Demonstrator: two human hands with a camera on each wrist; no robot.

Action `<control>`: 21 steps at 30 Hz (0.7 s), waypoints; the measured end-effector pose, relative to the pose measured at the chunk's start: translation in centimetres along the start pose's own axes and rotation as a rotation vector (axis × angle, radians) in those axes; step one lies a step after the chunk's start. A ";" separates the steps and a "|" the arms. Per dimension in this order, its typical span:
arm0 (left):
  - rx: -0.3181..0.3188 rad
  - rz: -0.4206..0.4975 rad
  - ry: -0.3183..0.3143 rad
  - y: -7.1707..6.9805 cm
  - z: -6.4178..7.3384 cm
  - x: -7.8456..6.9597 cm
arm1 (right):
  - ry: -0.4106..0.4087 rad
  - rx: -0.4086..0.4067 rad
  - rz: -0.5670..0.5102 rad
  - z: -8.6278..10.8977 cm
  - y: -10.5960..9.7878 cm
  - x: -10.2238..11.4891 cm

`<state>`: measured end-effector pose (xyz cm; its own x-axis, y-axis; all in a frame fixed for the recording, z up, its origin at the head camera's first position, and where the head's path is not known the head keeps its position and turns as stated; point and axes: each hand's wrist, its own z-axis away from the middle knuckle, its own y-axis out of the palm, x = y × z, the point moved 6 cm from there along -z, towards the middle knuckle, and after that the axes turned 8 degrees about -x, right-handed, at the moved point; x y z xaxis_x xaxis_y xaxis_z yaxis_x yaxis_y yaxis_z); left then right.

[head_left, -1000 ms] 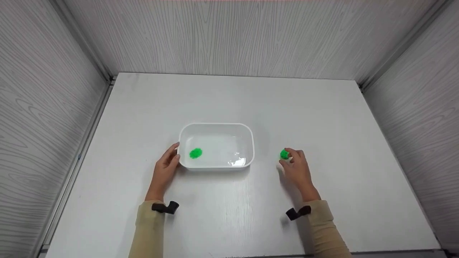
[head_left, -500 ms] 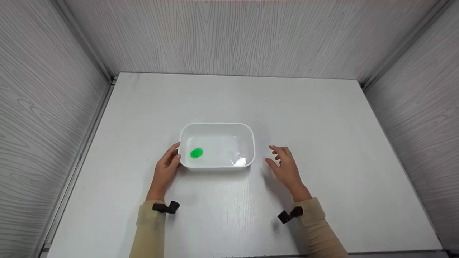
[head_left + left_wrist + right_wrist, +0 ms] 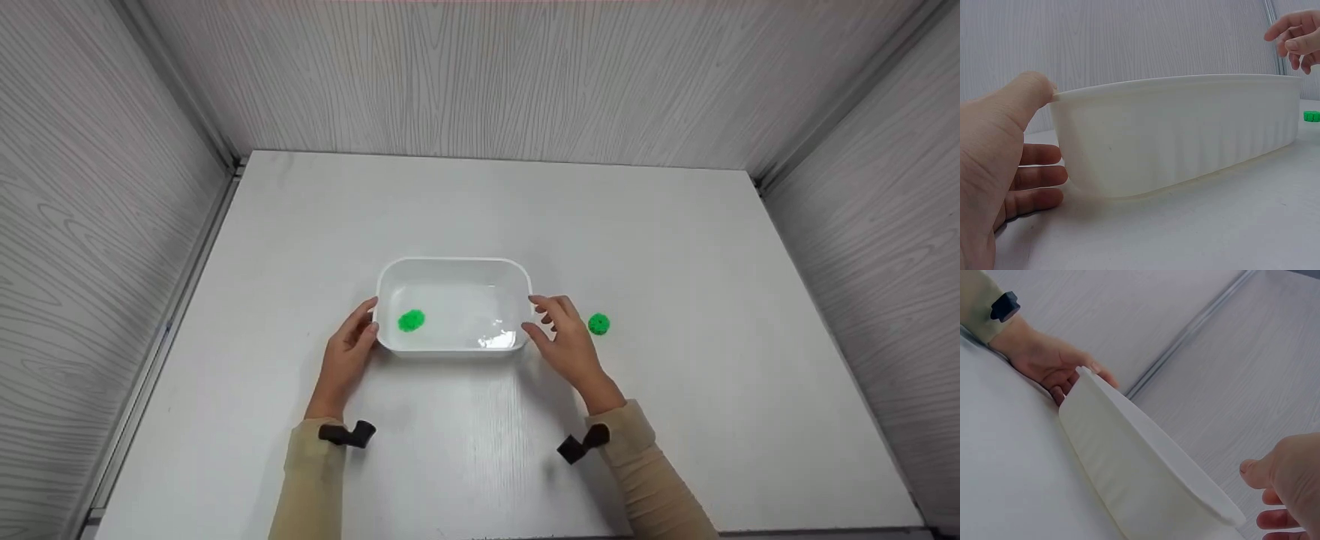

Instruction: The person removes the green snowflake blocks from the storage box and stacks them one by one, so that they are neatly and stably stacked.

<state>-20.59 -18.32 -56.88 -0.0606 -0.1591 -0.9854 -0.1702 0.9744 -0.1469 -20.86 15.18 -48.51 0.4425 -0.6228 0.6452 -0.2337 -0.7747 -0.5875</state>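
Observation:
A white rectangular plastic tub [image 3: 457, 351] with rounded corners sits on the table. My left hand [image 3: 346, 356] holds its left end; in the left wrist view the thumb of that hand [image 3: 994, 146] lies on the rim, with the other fingers against the outer wall. Inside the tub, at left, is a bright green oval piece [image 3: 411, 320]. My right hand [image 3: 571, 349] is at the tub's right rim, thumb and fingers spread; the right wrist view shows this hand [image 3: 1300, 478] beside the rim, holding nothing. A small round green disc with a notched edge [image 3: 598, 324] lies to its right.
The white table [image 3: 480, 202] is bounded by wood-grain panels [image 3: 480, 82] at the back and both sides. Black wrist mounts [image 3: 347, 434] sit on both sleeves. Bright reflections show at the tub's front right corner.
My right hand has let go of the small green disc, leaving it on the table, and moved left to the tub's right rim. The left hand stays on the tub.

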 end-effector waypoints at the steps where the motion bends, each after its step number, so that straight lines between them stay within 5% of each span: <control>1: -0.004 -0.007 0.010 0.0 -0.1 0.2 | -0.012 0.004 0.000 -0.1 0.3 0.3; 16: 0.003 0.009 0.070 0.0 -0.3 0.8 | -0.094 0.086 -0.057 -1.8 4.9 3.0; 21: 0.014 0.023 0.042 0.2 -0.2 0.6 | -0.107 0.114 -0.064 -2.2 6.2 3.3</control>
<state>-20.87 -18.24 -57.50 -0.1057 -0.1426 -0.9841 -0.1546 0.9800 -0.1254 -22.77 8.09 -48.89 0.5442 -0.5525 0.6313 -0.1050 -0.7915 -0.6021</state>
